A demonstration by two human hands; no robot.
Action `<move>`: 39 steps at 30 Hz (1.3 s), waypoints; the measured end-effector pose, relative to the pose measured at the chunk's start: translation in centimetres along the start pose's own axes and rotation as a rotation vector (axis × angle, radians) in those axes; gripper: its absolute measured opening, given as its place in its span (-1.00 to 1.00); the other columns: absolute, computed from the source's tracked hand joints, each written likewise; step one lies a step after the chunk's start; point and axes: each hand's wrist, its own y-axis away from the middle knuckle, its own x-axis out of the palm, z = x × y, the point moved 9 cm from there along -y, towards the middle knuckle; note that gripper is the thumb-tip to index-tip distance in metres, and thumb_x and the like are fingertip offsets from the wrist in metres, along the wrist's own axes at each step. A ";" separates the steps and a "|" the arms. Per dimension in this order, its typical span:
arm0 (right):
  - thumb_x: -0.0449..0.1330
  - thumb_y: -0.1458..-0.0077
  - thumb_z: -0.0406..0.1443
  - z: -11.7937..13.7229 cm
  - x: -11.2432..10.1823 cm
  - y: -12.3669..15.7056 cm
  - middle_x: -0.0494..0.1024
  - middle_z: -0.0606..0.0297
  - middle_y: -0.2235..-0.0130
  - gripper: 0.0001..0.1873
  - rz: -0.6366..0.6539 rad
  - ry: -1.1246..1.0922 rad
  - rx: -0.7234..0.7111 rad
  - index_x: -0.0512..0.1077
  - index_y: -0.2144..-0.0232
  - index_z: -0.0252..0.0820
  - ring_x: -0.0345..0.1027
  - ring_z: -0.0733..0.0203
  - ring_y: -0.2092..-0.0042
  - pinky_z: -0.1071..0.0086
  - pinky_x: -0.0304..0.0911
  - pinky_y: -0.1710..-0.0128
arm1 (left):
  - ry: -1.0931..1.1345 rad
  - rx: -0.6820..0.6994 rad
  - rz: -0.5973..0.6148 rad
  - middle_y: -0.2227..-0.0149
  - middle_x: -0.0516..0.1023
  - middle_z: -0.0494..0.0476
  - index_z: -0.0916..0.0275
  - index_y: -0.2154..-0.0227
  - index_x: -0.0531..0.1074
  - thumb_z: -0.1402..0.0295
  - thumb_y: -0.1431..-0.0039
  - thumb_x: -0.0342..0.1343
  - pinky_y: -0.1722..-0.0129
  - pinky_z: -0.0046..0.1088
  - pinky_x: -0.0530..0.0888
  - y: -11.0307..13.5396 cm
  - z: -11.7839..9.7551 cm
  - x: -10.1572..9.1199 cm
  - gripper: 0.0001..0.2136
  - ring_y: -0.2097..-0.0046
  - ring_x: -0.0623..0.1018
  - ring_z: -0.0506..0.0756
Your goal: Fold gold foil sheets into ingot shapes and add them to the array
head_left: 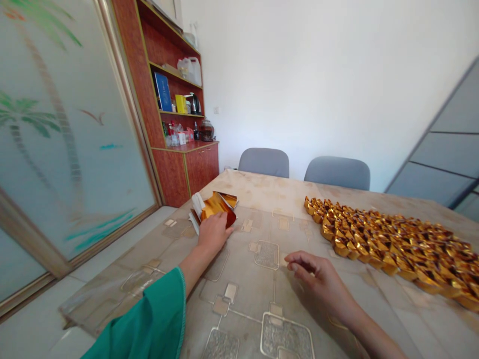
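Note:
My left hand point(212, 233) reaches to the table's left edge and its fingers close on the top sheet of a small stack of gold foil paper point(217, 206), curling it upward. A white-edged pack lies under the stack. My right hand point(318, 278) hovers low over the patterned tablecloth point(262, 279) near the middle, fingers loosely curled and apart, holding nothing. To its right lies a large heap of folded gold paper ingots point(392, 242), spread across the right half of the table.
Two grey chairs point(264, 161) stand at the table's far side. A red wooden shelf cabinet point(175, 114) with bottles and boxes stands at the back left. A frosted glass sliding door point(56, 139) fills the left.

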 end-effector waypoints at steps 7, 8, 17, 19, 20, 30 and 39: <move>0.09 -0.14 -0.17 -1.1 -0.3 -0.1 0.52 0.31 0.41 -0.74 -0.011 -0.008 0.033 0.50 0.34 -0.18 0.37 0.15 0.34 0.36 0.23 0.34 | -0.008 -0.044 0.000 0.12 0.62 0.21 0.20 0.16 0.54 0.29 -0.29 0.04 0.22 -0.38 0.44 -0.2 0.5 -0.1 -0.80 0.09 0.58 0.21; 0.09 -0.14 -0.17 -1.2 -0.4 -0.1 0.52 0.32 0.42 -0.75 -0.018 -0.009 0.039 0.50 0.34 -0.17 0.37 0.16 0.35 0.36 0.23 0.35 | -0.007 -0.057 -0.002 0.15 0.63 0.21 0.19 0.18 0.55 0.29 -0.30 0.02 0.25 -0.39 0.44 -0.2 0.7 -0.2 -0.79 0.12 0.60 0.21; 0.08 -0.13 -0.19 0.0 -0.3 0.0 0.52 0.33 0.46 -0.76 -0.020 -0.002 0.017 0.51 0.39 -0.16 0.37 0.16 0.39 0.35 0.24 0.39 | 0.018 -0.124 -0.062 0.31 0.64 0.19 0.16 0.33 0.58 0.22 -0.28 0.04 0.39 -0.44 0.34 0.1 2.0 -2.1 -0.77 0.23 0.61 0.19; 0.10 -0.13 -0.18 0.0 -0.4 0.0 0.52 0.32 0.46 -0.76 -0.028 -0.012 0.016 0.51 0.39 -0.16 0.37 0.16 0.39 0.35 0.25 0.40 | 0.027 -0.136 -0.080 0.34 0.63 0.18 0.17 0.35 0.56 0.17 -0.26 0.07 0.43 -0.44 0.31 0.2 2.3 -2.3 -0.76 0.26 0.60 0.19; 0.10 -0.14 -0.17 0.0 -0.5 0.0 0.53 0.32 0.46 -0.76 -0.032 -0.017 0.015 0.51 0.38 -0.16 0.37 0.16 0.39 0.35 0.25 0.40 | 0.030 -0.140 -0.088 0.35 0.63 0.18 0.18 0.37 0.55 0.14 -0.25 0.07 0.44 -0.44 0.29 0.2 2.4 -2.4 -0.74 0.27 0.60 0.20; 0.13 -0.17 -0.20 -0.7 0.1 0.2 0.51 0.35 0.45 -0.78 -0.002 -0.074 0.031 0.52 0.37 -0.17 0.35 0.20 0.40 0.39 0.23 0.42 | 0.044 -0.192 -0.246 0.17 0.63 0.20 0.18 0.10 0.44 0.34 -0.32 -0.09 0.37 -0.42 0.34 1.1 2.4 -4.8 -0.77 0.19 0.60 0.19; 0.23 -0.13 -0.03 -0.1 0.9 0.6 0.62 0.21 0.22 -0.62 0.080 -0.514 0.143 0.49 0.08 -0.07 0.47 0.17 0.31 0.28 0.39 0.25 | 0.383 0.428 -0.625 0.13 0.64 0.14 0.20 0.22 0.51 0.47 -0.29 -0.05 0.02 -0.36 0.43 5.5 -4.3 -8.2 -0.79 0.09 0.57 0.11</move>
